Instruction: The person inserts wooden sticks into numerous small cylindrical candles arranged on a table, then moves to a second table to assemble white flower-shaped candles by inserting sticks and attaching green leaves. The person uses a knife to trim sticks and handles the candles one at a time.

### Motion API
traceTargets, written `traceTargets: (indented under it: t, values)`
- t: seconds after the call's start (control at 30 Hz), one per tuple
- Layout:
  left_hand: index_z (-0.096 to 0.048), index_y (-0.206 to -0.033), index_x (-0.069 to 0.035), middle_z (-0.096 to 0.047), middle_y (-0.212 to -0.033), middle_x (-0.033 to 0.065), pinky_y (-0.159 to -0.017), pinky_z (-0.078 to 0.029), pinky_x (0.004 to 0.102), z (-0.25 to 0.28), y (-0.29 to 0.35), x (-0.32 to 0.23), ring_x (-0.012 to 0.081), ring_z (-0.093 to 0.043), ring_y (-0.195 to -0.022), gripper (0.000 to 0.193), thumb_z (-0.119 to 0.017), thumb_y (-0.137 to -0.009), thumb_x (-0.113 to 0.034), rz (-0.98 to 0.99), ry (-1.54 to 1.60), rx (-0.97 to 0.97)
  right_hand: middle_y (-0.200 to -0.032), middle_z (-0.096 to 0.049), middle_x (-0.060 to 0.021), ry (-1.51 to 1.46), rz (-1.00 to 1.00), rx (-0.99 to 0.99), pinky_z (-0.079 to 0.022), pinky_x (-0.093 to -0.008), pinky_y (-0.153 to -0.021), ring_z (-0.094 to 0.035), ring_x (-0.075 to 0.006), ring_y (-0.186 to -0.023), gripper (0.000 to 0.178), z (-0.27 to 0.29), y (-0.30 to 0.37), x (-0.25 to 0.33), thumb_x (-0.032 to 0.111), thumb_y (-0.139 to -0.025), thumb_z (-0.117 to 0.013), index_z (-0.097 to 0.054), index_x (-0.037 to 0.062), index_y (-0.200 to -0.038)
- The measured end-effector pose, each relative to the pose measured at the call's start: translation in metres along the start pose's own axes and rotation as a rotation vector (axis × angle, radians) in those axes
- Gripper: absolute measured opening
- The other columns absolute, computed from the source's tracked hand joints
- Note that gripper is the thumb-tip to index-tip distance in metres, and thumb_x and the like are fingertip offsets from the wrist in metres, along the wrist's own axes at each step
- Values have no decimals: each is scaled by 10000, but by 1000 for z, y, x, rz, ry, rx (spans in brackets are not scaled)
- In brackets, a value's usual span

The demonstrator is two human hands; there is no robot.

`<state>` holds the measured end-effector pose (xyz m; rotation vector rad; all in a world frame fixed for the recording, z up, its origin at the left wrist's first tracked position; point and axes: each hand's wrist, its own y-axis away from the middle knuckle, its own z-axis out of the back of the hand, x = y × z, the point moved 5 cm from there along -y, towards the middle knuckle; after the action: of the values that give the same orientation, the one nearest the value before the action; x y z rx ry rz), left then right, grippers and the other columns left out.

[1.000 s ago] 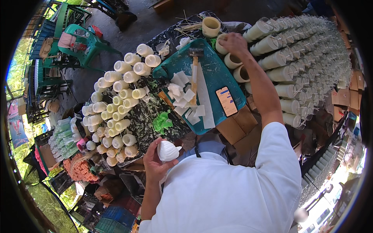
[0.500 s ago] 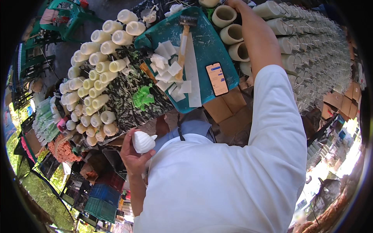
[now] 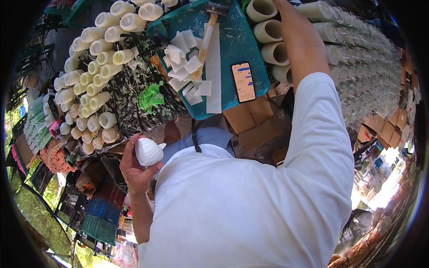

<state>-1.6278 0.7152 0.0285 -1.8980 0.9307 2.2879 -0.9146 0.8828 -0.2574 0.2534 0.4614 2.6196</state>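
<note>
My left hand (image 3: 139, 169) is curled round a white ribbed, shell-shaped piece (image 3: 149, 152) with a small tip on one side. It holds the piece low, beside my shirt front. My right forearm (image 3: 304, 40) stretches up past the upper edge of the head view, so that hand is out of sight. Close to this forearm stand thick cream hollow cylinders (image 3: 268, 31), open at the top. Ahead lies a teal tray (image 3: 241, 40) bearing thin white square pieces (image 3: 178, 62), a long white strip (image 3: 214, 67), a mallet (image 3: 209, 40) and a lit phone (image 3: 243, 82).
Rows of cream candles (image 3: 100, 47) fill the left of the black-covered table (image 3: 129, 102), near a crumpled green scrap (image 3: 151, 97). Many clear glasses with wicks (image 3: 357, 67) crowd the right. Cardboard (image 3: 252, 118) lies below the tray; stacked crates (image 3: 100, 219) stand lower left.
The view has shifted, so the table and tray sit further left and higher. My right hand has passed beyond the upper edge. The left hand keeps its hold on the white piece.
</note>
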Motion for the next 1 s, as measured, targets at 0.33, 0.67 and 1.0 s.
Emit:
traceTargets:
  t: [0.33, 0.67, 1.0]
  values:
    - [-483, -1461, 21, -613, -1319, 139, -1021, -523, 379, 2, -7, 2, 223, -614, -1182, 940, -937, -641, -46, -35, 13, 65, -703, -693, -148, -434, -259, -472, -522, -420, -586, -683, -296, -653, 178, 74, 50, -16, 203, -830, -704, -749, 31, -826]
    - [-486, -1468, -2, -613, -1335, 112, -1015, -528, 363, 20, -7, 7, 206, -621, -1176, 945, -925, -632, -10, -83, 82, 165, -898, -728, -43, -883, 135, -305, -530, -307, -704, -675, -162, -772, 189, 105, 240, 68, 178, -915, -695, -747, 42, -1035]
    - [-477, -1466, 9, -617, -1317, 95, -1008, -542, 356, 68, 0, 19, 198, -634, -1159, 910, -907, -665, 27, -59, 145, 221, -837, -722, -95, -1206, -135, 255, -536, -351, -753, -658, -182, -773, 224, -111, 499, 339, 181, -922, -703, -717, 5, -1059]
